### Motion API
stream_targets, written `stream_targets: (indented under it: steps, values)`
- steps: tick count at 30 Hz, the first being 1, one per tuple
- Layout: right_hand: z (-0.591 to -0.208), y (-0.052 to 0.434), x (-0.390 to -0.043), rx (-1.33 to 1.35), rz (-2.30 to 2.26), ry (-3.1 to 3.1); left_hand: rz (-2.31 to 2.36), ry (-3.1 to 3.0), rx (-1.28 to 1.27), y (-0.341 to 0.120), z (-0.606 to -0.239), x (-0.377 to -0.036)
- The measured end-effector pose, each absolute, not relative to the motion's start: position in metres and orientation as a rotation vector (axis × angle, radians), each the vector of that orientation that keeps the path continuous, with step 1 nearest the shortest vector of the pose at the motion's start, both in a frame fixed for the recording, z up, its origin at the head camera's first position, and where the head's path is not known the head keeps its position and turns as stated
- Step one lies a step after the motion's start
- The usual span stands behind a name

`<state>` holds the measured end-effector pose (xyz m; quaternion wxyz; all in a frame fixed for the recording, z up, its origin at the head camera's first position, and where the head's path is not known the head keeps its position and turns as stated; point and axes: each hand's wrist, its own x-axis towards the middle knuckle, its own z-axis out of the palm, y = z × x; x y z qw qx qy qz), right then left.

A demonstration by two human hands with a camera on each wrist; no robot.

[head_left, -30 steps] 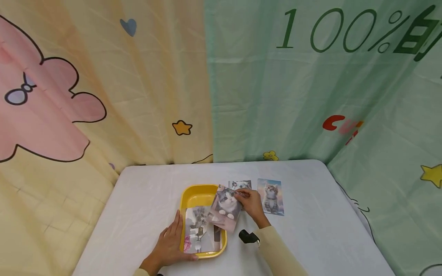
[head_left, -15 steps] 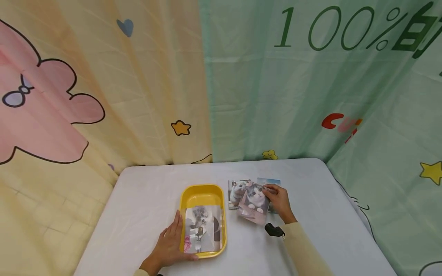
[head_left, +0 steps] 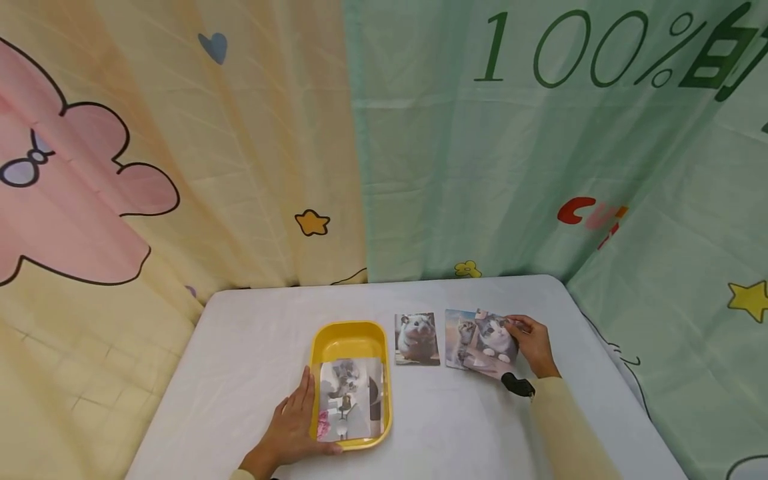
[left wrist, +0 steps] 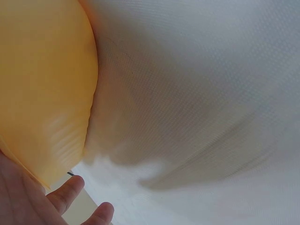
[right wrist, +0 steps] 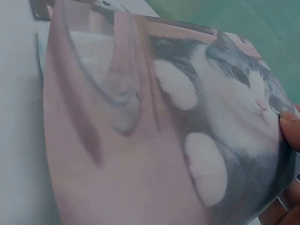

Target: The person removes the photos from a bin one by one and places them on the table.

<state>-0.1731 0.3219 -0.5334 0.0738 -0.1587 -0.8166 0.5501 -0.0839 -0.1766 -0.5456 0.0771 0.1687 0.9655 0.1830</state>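
Note:
My right hand point(head_left: 536, 347) pinches the right edge of a photo card point(head_left: 497, 341) of a grey-and-white cat. In the right wrist view the same photo card point(right wrist: 131, 154) is tilted and slightly bent, with the thumb on its face. It partly covers a kitten card point(head_left: 457, 333) on the table. To the left lies a hamster card point(head_left: 417, 340), flat. My left hand point(head_left: 292, 420) rests against the left side and near corner of a yellow tray point(head_left: 351, 328), its fingers straight. Inside the tray are overlapping picture cards point(head_left: 345, 403); how many is unclear.
A white cloth covers the table point(head_left: 252, 347). Patterned curtains point(head_left: 420, 167) hang close behind its far edge and along the sides. A black strap piece point(head_left: 517, 385) hangs at my right wrist, just under the held card.
My right hand has carried the cat card rightward from over the tray, past the hamster card, to above the kitten card. The left hand and tray stay in place.

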Motion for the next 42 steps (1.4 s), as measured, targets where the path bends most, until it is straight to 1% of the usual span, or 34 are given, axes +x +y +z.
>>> stream_targets:
  steps: [8,16,24,32,35,42]
  values:
    - [-0.535,0.354,-0.177,-0.482,1.557,-2.478,0.54,2.901,0.509,-0.176,-0.545,-0.083]
    - [-0.537,0.371,-0.181,-0.535,1.57,-2.562,0.545,2.886,0.507,-0.175,-0.541,-0.083]
    - [-0.54,0.383,-0.182,-0.494,1.527,-2.684,0.542,2.846,0.464,-0.173,-0.542,-0.084]
    - [-0.536,0.384,-0.184,-0.556,1.464,-2.72,0.544,2.874,0.496,-0.173,-0.539,-0.082]
    - [-0.536,0.382,-0.185,-0.534,1.453,-2.707,0.524,2.904,0.53,-0.174,-0.54,-0.081]
    - [-0.54,0.359,-0.185,-0.506,1.594,-2.621,0.518,2.883,0.494,-0.175,-0.543,-0.084]
